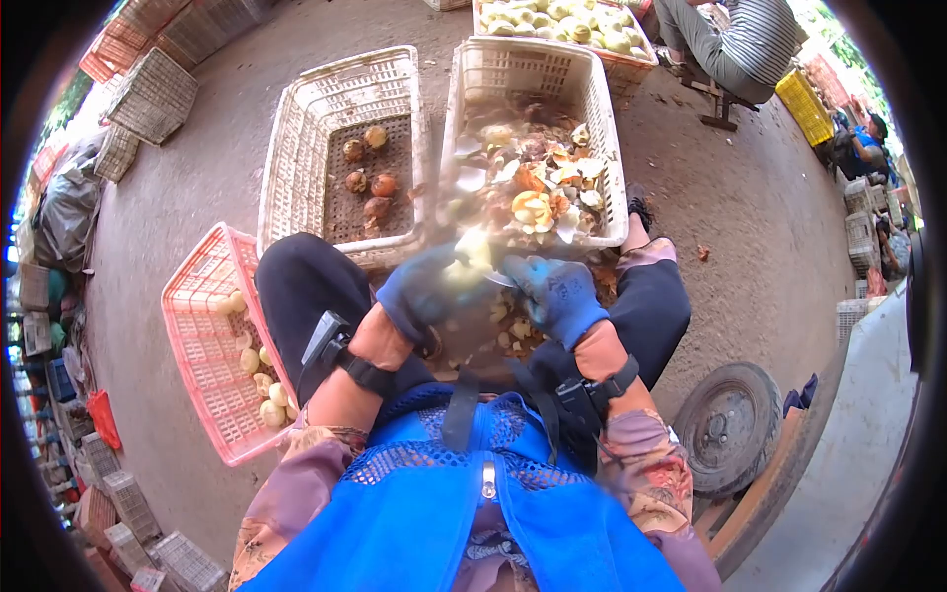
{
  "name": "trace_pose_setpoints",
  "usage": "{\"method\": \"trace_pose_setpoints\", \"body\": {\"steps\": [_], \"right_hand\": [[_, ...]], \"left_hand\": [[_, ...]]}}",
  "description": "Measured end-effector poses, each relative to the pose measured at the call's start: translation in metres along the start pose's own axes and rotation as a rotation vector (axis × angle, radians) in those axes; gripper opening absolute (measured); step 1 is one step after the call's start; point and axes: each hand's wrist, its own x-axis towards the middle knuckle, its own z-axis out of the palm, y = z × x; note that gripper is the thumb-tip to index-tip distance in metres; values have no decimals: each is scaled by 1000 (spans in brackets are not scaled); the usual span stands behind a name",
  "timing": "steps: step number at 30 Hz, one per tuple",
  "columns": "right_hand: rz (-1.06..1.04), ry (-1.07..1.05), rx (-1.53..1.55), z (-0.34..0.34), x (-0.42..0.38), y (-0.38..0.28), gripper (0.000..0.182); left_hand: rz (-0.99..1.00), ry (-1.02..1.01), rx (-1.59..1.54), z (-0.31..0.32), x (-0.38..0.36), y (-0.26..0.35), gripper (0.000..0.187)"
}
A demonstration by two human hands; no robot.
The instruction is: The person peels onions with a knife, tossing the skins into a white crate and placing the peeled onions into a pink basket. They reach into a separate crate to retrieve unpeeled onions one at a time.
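My left hand (424,286), in a blue work glove, is closed around a pale, partly peeled onion (473,252), blurred by motion. Beside it my right hand (560,296), gloved too, grips a small knife (500,279); its blade shows at the onion's right side and its handle is hidden in the fingers. Beyond my knees, a white crate (271,168) holds several brown-skinned onions (376,209). To its right, another white crate (614,163) contains a heap of onion skins (533,209). Peeled onions (273,411) lie in a pink crate (178,326) by my left leg.
A crate of pale onions (572,22) stands at the top, near a seated person (745,49) on a low stool (717,104). A wheel (728,429) and a metal panel (848,434) are at right. Stacked crates (153,94) line the left side.
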Motion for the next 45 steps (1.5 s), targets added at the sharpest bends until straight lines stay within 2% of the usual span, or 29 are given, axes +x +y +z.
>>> {"method": "trace_pose_setpoints", "body": {"steps": [2, 3, 5, 6, 8, 9, 11, 12, 14, 18, 20, 21, 23, 24, 25, 27, 29, 30, 32, 33, 34, 35, 36, 37, 39, 42, 43, 44, 45], "right_hand": [[-74, 48, -274, 11, 1, 7, 24], [-76, 49, -273, 10, 3, 8, 24], [-182, 106, -501, 10, 6, 11, 24], [-180, 106, -500, 9, 6, 15, 24], [-197, 135, -519, 9, 6, 21, 26], [-195, 135, -520, 11, 6, 22, 26], [-219, 180, -585, 14, 5, 24, 28], [-217, 179, -584, 14, 5, 24, 28], [-271, 222, -519, 10, 5, 24, 27], [-307, 197, -466, 1, 5, 27, 27], [-28, -8, -412, -3, 2, 29, 54], [-29, -8, -414, 0, 3, 34, 54], [448, 131, -192, 18, 2, 55, 28], [505, 363, 169, 21, 1, 59, 27], [505, 364, 169, 23, -1, 63, 27], [771, 189, 979, 17, -6, 63, 25], [806, 201, 993, 8, -8, 54, 25], [688, 195, 884, 8, -10, 49, 25], [450, 178, 638, 2, -9, 25, 25], [440, 175, 645, 0, -3, 12, 25], [134, 290, 496, -2, 4, 0, 30], [-169, 401, 336, -3, 9, -11, 36], [-172, 403, 336, -5, 13, -22, 36], [-126, 327, 281, -6, 14, -31, 34], [-76, 250, 224, -5, 15, -36, 31], [-82, 98, 20, 8, 20, -28, 34], [115, 82, -135, 15, 20, -20, 30], [312, 66, -290, 20, 18, -13, 26], [312, 67, -292, 24, 13, -1, 26]], "left_hand": [[-506, -26, -465, 2, -2, -8, 36], [-506, -25, -464, 2, 1, 2, 36], [-387, 40, -708, 2, 11, 32, 35], [-389, 38, -707, 3, 9, 23, 35], [10, -106, -165, 3, 6, -4, 36], [10, -108, -166, 3, 7, 3, 36], [-557, -65, -859, 4, 5, 20, 34], [-558, -67, -859, 8, 3, 22, 34], [-739, 69, -1194, 15, 1, 24, 30], [-729, -14, -1109, 14, -1, 19, 28], [-773, 21, -898, 14, -3, 17, 27], [-771, 22, -899, 13, -1, 20, 27], [-677, -89, -998, 11, 7, 29, 25], [-676, -90, -997, 13, 10, 31, 25], [-639, -19, -940, 15, 12, 33, 26], [-599, 48, -881, 11, 14, 41, 27], [-759, 238, -1055, -17, 13, 57, 34], [-632, 164, -1013, -35, 13, 57, 38], [-644, 178, -1066, -55, 11, 72, 33], [-646, 198, -1024, -61, 6, 72, 31], [-644, 206, -1018, -62, 3, 72, 31], [-617, 166, -801, -59, 2, 71, 29], [-588, 123, -586, -56, 1, 67, 28], [-435, 61, -463, -50, 0, 57, 25], [-382, -32, -280, -44, -7, 51, 26], [-240, -34, -279, -34, -2, 58, 29], [-239, -33, -279, -30, -7, 54, 29], [-469, 94, -569, -23, -14, 46, 31], [-698, 222, -858, -19, -16, 41, 33]]}}
